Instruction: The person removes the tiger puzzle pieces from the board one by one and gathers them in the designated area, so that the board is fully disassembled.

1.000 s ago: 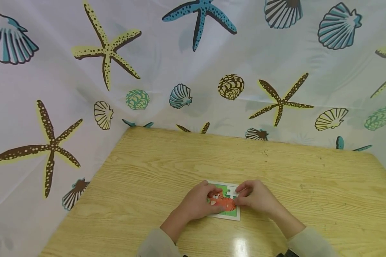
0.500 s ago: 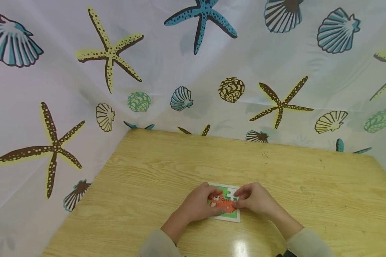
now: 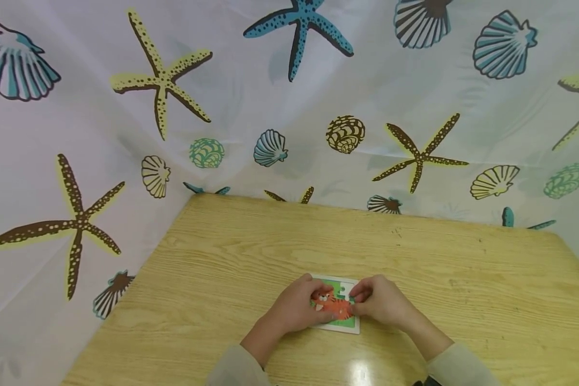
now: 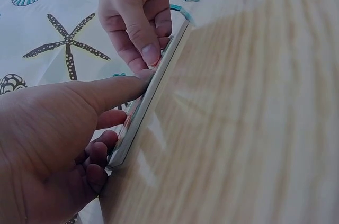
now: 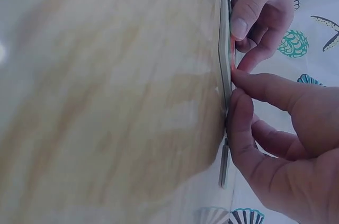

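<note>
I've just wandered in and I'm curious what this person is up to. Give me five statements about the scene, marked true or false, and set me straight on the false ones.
1. The puzzle shows an orange striped animal. True.
2. Neither hand touches the puzzle. False: the left hand and right hand both do.
3. The puzzle lies on red cloth. False: it lies on a wood-grain table.
4. In the head view, a white patch shows near the puzzle's far right corner. True.
5. The backdrop carries starfish and shells. True.
</note>
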Action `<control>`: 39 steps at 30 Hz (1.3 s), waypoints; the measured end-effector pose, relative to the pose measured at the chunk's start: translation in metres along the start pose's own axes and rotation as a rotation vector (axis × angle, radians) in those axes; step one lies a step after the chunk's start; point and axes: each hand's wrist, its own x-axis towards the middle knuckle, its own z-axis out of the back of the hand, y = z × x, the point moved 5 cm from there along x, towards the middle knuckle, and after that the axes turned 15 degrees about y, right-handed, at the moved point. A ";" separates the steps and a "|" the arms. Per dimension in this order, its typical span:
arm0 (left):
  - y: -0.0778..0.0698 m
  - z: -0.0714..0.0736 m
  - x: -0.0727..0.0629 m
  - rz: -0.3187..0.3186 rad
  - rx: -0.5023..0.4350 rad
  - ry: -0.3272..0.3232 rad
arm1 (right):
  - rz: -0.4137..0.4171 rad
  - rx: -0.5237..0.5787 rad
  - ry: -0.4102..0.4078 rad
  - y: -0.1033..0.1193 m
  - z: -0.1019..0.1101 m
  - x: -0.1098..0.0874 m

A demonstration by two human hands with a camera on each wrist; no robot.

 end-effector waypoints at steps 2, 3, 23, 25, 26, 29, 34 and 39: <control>0.000 0.000 -0.001 0.001 0.000 -0.001 | 0.013 0.002 0.006 -0.001 0.000 0.001; -0.001 0.001 -0.001 0.000 0.001 -0.003 | 0.019 0.005 0.007 -0.001 0.000 0.001; -0.006 0.003 0.000 0.010 0.009 0.005 | 0.078 0.357 0.127 -0.001 -0.004 -0.004; -0.006 0.002 0.000 0.009 0.008 0.007 | 0.078 0.380 0.134 -0.002 -0.004 -0.005; -0.006 0.002 0.000 0.009 0.008 0.007 | 0.079 0.389 0.138 -0.002 -0.005 -0.005; -0.005 0.001 -0.001 0.007 0.016 0.005 | 0.081 0.412 0.147 -0.004 -0.005 -0.005; -0.003 -0.001 0.000 0.008 0.017 0.005 | 0.086 0.420 0.143 -0.008 -0.005 -0.004; -0.003 0.000 0.000 0.007 0.010 0.000 | 0.092 0.410 0.121 -0.009 -0.002 -0.005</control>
